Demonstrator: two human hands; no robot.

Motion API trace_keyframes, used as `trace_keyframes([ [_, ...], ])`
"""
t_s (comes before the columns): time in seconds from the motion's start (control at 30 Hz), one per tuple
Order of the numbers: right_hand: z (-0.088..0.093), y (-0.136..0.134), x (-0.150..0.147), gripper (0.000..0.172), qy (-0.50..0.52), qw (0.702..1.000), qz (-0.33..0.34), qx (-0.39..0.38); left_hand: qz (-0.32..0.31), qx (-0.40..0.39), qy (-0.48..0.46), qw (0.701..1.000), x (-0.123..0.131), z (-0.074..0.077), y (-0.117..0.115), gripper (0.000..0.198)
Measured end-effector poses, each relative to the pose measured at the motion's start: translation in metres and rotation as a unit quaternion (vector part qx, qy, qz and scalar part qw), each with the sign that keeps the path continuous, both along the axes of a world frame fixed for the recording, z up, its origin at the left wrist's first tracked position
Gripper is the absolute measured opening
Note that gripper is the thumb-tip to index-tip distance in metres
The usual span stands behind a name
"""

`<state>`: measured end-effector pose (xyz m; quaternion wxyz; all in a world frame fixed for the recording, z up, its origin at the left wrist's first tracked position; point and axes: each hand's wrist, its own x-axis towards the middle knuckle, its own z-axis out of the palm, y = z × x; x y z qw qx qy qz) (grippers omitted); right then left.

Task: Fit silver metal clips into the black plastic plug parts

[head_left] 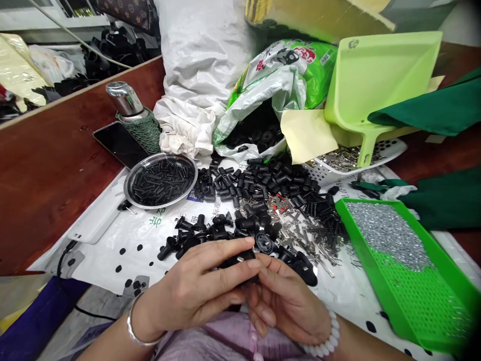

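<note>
At far left, a reddish-brown wooden worktop point(56, 170) carries a black glass-fronted smartphone point(119, 144) beside a steel flask in a green net sleeve point(137, 120). Just right of them sits a round, shallow steel tray point(127, 189) filled with small ribbed black cylinders, on a white plastic sheet with black dots point(101, 260). The person's left hand point(188, 286), a silver bangle point(131, 321) at its wrist, has its fingers point(225, 253) pressed together and curved over a small black plastic part point(240, 260), which is mostly hidden and held just above the sheet. The right hand point(285, 306), a white bead bracelet point(325, 341) at its wrist, curls its fingers point(274, 281) up under the same part, pinching it from below. Behind the hands lies a heap of loose black plastic parts point(259, 185) mixed with silver metal pins point(300, 235). Further back, a lime-green plastic dustpan point(376, 90) leans near a green woven bag of black parts point(296, 65). At far right, a bright green perforated plastic tray point(413, 301) holds a layer of small grey screws point(387, 233).
</note>
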<state>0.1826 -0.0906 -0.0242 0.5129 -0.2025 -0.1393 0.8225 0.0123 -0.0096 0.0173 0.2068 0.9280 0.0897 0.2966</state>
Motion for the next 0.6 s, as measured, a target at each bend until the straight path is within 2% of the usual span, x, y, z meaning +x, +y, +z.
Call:
trace_keyframes([
  [0.13, 0.002, 0.004, 0.000, 0.019, -0.036, 0.999, -0.016, 0.002, 0.054, 0.030, -0.007, 0.998, 0.005, -0.011, -0.002, 0.044],
  [0.23, 0.001, 0.009, 0.000, 0.023, -0.139, 0.988, -0.057, 0.024, 0.111, 0.033, -0.034, 0.993, 0.011, -0.024, -0.004, 0.047],
  [0.37, -0.002, 0.014, 0.004, 0.025, -0.314, 0.940, -0.109, 0.071, 0.184, 0.027, -0.074, 0.980, 0.022, -0.040, -0.008, 0.044],
  [0.5, -0.001, 0.016, 0.011, 0.016, -0.398, 0.902, -0.142, 0.093, 0.237, 0.016, -0.092, 0.967, 0.032, -0.044, -0.010, 0.034],
  [0.53, 0.000, 0.016, 0.013, 0.015, -0.437, 0.878, -0.156, 0.118, 0.248, 0.013, -0.094, 0.964, 0.033, -0.043, -0.010, 0.032],
  [0.57, 0.002, 0.016, 0.014, 0.014, -0.501, 0.831, -0.177, 0.165, 0.258, 0.010, -0.096, 0.961, 0.035, -0.043, -0.010, 0.031],
  [0.6, 0.004, 0.016, 0.015, 0.015, -0.575, 0.759, -0.204, 0.227, 0.265, 0.007, -0.099, 0.959, 0.037, -0.042, -0.010, 0.030],
])
